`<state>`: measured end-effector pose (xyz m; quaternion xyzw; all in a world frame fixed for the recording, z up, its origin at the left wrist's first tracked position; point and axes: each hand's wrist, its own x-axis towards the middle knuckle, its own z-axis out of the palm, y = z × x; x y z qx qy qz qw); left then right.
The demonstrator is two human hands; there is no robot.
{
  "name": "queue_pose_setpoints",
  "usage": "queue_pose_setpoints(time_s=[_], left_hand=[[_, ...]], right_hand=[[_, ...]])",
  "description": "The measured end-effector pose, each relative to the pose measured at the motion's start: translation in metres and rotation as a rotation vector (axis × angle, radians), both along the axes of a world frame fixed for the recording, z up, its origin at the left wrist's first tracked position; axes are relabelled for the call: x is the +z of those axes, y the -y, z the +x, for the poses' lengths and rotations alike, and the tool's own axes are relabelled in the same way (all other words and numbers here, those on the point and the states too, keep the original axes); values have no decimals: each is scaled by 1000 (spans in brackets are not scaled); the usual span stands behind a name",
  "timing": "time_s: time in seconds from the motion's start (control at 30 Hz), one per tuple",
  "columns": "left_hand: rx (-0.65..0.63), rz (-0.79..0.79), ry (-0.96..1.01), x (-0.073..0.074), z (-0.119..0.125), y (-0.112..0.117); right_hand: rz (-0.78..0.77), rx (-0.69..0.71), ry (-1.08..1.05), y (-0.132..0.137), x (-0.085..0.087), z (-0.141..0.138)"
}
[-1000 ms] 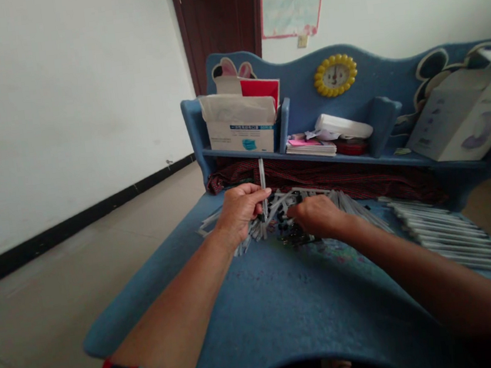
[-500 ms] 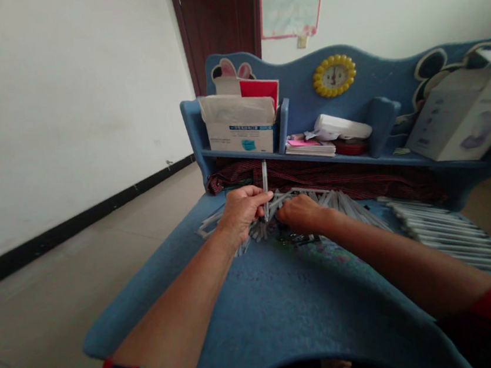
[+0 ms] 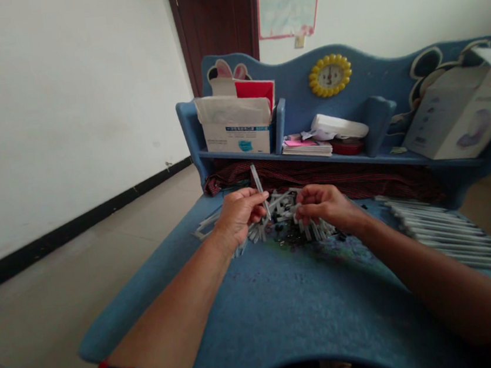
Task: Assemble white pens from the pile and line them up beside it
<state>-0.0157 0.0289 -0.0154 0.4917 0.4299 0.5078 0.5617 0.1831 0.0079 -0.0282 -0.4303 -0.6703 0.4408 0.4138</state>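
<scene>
My left hand (image 3: 240,213) pinches a slim clear-grey pen (image 3: 257,181) between thumb and fingers, its upper end leaning slightly left. Close by on the right, my right hand (image 3: 325,203) is above the pile with thumb and fingertips pressed together; what they hold, if anything, is too small to make out. Under and between both hands lies a loose pile of grey pen barrels (image 3: 281,203). Small black pieces (image 3: 290,235) are scattered at its front. A row of pens (image 3: 446,232) lies side by side on the right of the blue desk (image 3: 277,310).
Behind the pile lies a dark red checked cloth (image 3: 315,176). The desk's shelf holds a mask box (image 3: 238,137), a stack of papers (image 3: 307,148), a white packet (image 3: 339,126) and a large white box (image 3: 459,112). A yellow flower-shaped clock (image 3: 329,76) is on the backboard.
My right hand has lifted out of the pile and shifted right, its fingers now pinched. The pen in my left hand has tipped from upright to leaning left.
</scene>
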Motion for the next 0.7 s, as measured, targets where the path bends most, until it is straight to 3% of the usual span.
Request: queue_pose_setpoints(time_s=[0.1,0.2,0.7], left_hand=[[-37,-71,77,2,2,3],[-64,-124,165,5,6,7],[-76,-156,333,6,13,15]], right_hand=[[-69,-21,-271,13,-1,0],[-102,-5,-403,23,-3,-3],[-108,-37,-564,29,-10,-20]])
